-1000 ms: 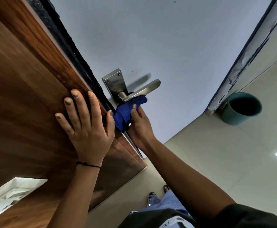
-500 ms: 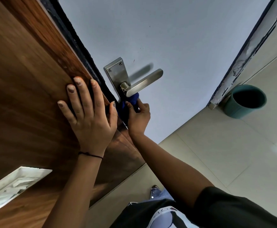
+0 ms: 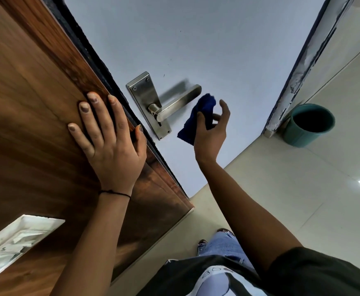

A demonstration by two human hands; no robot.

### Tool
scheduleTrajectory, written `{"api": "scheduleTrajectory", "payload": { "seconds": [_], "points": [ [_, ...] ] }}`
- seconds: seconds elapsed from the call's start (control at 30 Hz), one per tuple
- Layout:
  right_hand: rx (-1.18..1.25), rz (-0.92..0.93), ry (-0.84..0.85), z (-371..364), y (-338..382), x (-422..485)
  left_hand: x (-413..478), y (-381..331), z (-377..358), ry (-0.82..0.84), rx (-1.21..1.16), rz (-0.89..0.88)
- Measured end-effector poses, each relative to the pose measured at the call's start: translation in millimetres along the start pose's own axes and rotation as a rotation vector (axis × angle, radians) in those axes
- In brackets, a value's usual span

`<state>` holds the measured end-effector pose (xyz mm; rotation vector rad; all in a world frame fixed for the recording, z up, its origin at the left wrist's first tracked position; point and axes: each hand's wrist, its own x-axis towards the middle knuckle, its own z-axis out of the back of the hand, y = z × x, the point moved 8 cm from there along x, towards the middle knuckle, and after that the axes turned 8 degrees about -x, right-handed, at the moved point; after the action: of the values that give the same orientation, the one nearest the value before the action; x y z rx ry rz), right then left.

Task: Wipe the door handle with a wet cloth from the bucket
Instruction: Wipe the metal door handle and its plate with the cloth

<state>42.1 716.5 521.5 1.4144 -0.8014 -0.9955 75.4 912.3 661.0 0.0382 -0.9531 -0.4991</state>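
Right hand [image 3: 210, 129] pulled blue cloth [image 3: 196, 118] off handle [image 3: 178, 102]; teal bucket [image 3: 309, 124] on tiled floor [image 3: 303, 199].

- One view only, from a camera worn on the person's head, looking forward and steeply down along the pale grey door [image 3: 217, 39] to the glossy cream floor tiles [image 3: 303, 199].
- It sits close: both forearms reach up from the bottom edge.
- The wide lens bends the brown wooden panel [image 3: 25, 103] at left and takes in the round teal bucket [image 3: 298, 135] at right.
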Motion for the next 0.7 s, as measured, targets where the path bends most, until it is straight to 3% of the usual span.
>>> {"api": "scheduleTrajectory", "payload": {
  "seconds": [0.1, 0.27, 0.43, 0.63, 0.7],
  "points": [
    [-0.005, 0.138, -0.007, 4, 17, -8, -1, -1, 2, -0.002, 0.009, 0.002],
    [-0.114, 0.368, 0.175, -26, 34, -48, -1, 0, 3, 0.001, -0.024, 0.024],
    [-0.190, 0.500, 0.253, -32, 36, -59, -1, 0, 5, 0.016, -0.047, 0.026],
    [-0.043, 0.248, 0.089, -11, 32, 3, -2, 1, 3, 0.015, -0.056, 0.033],
    [-0.041, 0.254, 0.093, -13, 33, 1, -2, 0, 2, 0.007, -0.061, 0.035]
  ]
}}
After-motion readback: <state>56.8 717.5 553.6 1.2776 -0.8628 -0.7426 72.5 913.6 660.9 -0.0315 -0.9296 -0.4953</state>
